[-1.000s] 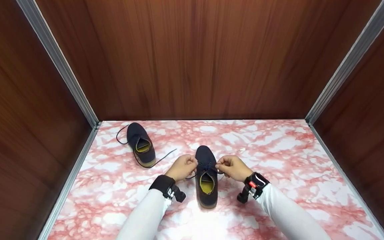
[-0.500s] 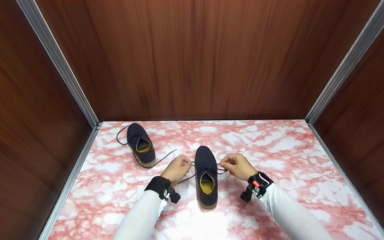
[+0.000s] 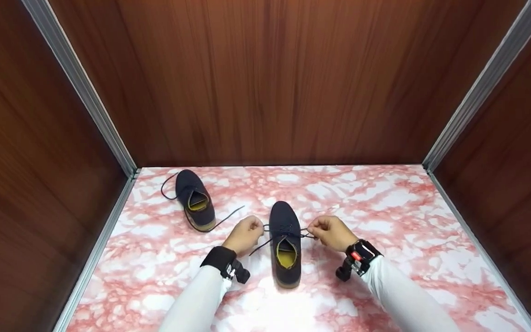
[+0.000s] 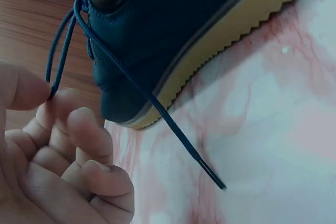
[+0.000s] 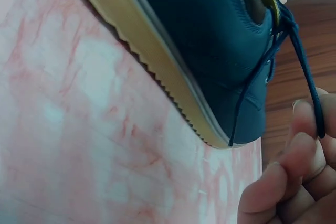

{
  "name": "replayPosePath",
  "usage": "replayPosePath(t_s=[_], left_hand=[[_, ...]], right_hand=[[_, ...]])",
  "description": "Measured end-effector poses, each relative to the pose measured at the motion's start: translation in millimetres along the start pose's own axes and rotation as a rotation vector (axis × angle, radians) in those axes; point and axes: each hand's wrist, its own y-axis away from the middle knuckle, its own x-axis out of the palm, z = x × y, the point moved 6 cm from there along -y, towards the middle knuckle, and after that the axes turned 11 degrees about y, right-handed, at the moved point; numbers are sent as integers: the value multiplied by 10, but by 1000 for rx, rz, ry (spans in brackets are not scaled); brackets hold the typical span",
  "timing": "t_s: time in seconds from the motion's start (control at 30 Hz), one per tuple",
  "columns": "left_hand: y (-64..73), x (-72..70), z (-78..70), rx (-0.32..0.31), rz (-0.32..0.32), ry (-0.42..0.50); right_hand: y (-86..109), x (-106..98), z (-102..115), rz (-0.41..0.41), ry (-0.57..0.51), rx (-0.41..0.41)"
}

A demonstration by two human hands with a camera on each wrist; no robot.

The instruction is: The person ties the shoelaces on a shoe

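Observation:
A dark navy shoe (image 3: 284,214) with a yellow lining stands in front of me, toe pointing away. Its dark shoelace (image 4: 121,66) is knotted at the top of the opening, with a loop out to each side. At the shoe's left, my left hand (image 3: 244,234) pinches one loop between thumb and forefinger. My right hand (image 3: 332,233) pinches the other loop on the right. A loose lace end hangs over the left side, its tip lying out above the tabletop in the left wrist view. Another loose end hangs along the right side in the right wrist view.
A second navy shoe (image 3: 189,184) stands farther back on the left, its long laces (image 3: 231,215) trailing loose on both sides. The red-and-white marbled tabletop (image 3: 371,198) is enclosed by brown wooden panels (image 3: 270,83) with grey metal corner strips.
Both hands have moved outward from the shoe, drawing the lace loops out to left and right. During the last half second they have barely shifted. Neither shoe has visibly moved.

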Motion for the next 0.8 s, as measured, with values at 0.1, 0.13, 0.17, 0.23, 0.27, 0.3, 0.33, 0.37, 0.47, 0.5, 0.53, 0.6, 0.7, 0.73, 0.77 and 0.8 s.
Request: replayPosePath(t_s=[0.1,0.13,0.17,0.23,0.27,0.3,0.33,0.37,0.47,0.5,0.53,0.6,0.7,0.73,0.77,0.8], left_hand=[[-17,29,-32,9,-5,37],[-23,36,-48,14,0,44],[-27,44,-67,16,6,47],[-39,54,-98,11,22,47],[-48,59,-113,8,32,41],[-55,60,-131,8,45,24],[-59,60,-152,14,60,-1],[-63,59,-171,19,75,-31],[-72,53,-242,52,117,-150],[-73,50,-269,66,128,-193],[-73,49,-294,79,139,-236],[-73,50,-339,94,159,-305],[-72,56,-395,122,185,-383],[-73,57,-410,134,190,-402],[-75,57,-422,143,193,-418],[-79,54,-433,153,190,-437]], right_hand=[[-1,3,47,28,-26,1],[-2,4,61,34,-30,-1],[-2,3,76,39,-33,0],[-8,7,95,51,-31,0],[-11,10,102,55,-30,0],[-13,11,108,60,-32,4],[-13,11,112,68,-35,9],[-14,10,116,74,-39,12],[-18,-5,127,84,-35,20],[-18,-14,131,86,-33,21],[-19,-24,136,89,-25,17],[-19,-39,150,99,-12,8],[-21,-53,166,117,8,-5],[-23,-58,171,121,16,-12],[-26,-62,178,122,21,-13],[-29,-70,184,120,29,-19]])
